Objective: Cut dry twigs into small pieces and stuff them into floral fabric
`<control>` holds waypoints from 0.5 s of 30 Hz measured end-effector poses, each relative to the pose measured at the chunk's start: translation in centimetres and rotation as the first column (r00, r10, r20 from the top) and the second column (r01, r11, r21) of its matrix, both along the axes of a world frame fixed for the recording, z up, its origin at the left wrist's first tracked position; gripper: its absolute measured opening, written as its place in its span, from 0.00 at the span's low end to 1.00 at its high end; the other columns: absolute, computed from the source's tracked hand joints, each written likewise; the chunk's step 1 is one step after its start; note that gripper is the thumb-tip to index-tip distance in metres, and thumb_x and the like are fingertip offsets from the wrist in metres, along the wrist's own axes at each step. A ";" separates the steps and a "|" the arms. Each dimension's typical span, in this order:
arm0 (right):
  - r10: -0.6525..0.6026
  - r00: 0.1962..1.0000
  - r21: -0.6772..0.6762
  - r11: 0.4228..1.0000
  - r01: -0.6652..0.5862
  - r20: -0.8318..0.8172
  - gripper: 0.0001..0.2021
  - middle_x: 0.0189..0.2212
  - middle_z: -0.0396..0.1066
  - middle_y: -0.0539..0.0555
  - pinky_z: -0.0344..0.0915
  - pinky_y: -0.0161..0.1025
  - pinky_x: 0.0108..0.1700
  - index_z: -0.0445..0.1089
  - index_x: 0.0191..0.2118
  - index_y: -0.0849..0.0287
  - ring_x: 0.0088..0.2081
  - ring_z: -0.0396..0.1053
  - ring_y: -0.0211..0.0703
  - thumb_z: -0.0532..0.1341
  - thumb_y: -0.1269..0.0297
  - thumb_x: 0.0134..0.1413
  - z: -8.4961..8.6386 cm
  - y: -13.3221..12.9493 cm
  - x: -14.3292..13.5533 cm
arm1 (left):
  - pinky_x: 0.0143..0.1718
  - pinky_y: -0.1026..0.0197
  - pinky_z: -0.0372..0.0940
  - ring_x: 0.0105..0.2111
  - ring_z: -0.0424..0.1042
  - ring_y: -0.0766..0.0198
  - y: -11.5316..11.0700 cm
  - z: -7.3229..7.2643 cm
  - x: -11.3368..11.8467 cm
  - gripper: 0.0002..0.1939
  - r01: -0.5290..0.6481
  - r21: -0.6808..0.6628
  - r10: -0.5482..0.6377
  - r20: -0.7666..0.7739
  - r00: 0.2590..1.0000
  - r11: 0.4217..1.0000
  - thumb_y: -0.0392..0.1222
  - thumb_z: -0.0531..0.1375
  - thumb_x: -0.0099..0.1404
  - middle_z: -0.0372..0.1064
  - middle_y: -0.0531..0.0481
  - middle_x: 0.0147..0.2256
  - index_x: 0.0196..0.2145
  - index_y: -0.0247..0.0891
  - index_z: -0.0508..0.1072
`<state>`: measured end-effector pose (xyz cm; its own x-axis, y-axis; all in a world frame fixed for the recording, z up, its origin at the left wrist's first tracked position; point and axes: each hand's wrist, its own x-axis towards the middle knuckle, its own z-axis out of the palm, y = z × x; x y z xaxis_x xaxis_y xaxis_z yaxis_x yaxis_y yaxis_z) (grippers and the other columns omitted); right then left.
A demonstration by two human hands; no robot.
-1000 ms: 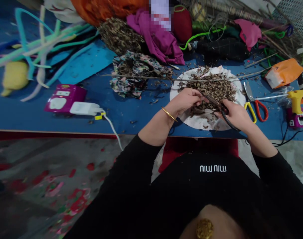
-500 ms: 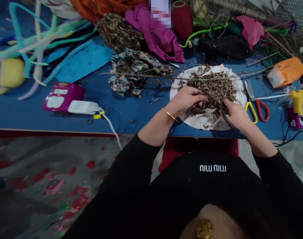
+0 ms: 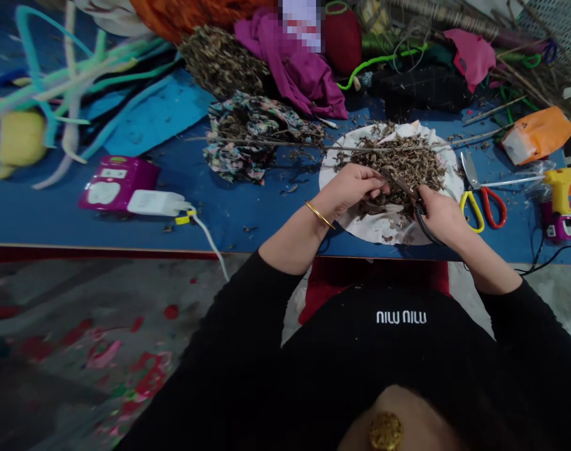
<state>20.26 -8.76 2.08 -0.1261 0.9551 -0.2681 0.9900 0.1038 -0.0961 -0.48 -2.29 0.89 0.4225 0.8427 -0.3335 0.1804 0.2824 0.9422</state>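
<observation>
Over a round white cloth (image 3: 360,230) heaped with brown dried leaf bits (image 3: 419,160), both my hands are at work. My right hand (image 3: 438,216) is closed on dark-handled scissors (image 3: 426,228), whose blades point left toward the other hand. With fingers pinched, my left hand (image 3: 358,186) holds dried leaf near the blades; the piece is small and partly hidden by the fingers. A long thin twig (image 3: 290,145) lies across the far part of the heap. To the right rests a second pair of scissors (image 3: 483,199) with one yellow and one red handle.
A yellow glue gun (image 3: 560,188) and an orange packet (image 3: 541,134) lie at the right. Leftward are a purple box (image 3: 121,181), a white power strip (image 3: 156,202) and crumpled floral cloth (image 3: 241,131). Purple cloth (image 3: 295,75) and more dried leaves (image 3: 222,62) are behind.
The scissors' blades and handles have shifted slightly in my right hand. My left hand stays pinched in nearly the same place. The whole view has moved a little.
</observation>
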 end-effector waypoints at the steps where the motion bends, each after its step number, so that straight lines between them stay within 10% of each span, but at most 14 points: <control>1: -0.005 1.000 -0.007 1.000 0.005 0.005 0.18 0.47 0.79 0.67 0.54 0.42 0.36 0.68 0.55 0.62 0.42 0.73 0.59 0.54 0.64 0.63 0.0 0.0 -0.1 | 0.22 0.69 0.47 0.16 0.52 0.75 0.0 0.1 0.0 0.10 -0.004 -0.007 0.004 -0.001 1.000 1.000 0.28 0.58 0.64 0.60 0.57 0.17 0.27 0.30 0.77; 15: 0.022 0.999 0.015 1.000 -0.023 0.034 0.18 0.46 0.79 0.66 0.53 0.42 0.35 0.70 0.55 0.61 0.40 0.73 0.58 0.55 0.65 0.62 0.2 0.2 0.0 | 0.21 0.69 0.47 0.16 0.50 0.76 0.0 0.1 0.1 0.11 0.023 -0.033 -0.024 -0.027 0.999 0.999 0.28 0.59 0.64 0.59 0.57 0.16 0.26 0.30 0.77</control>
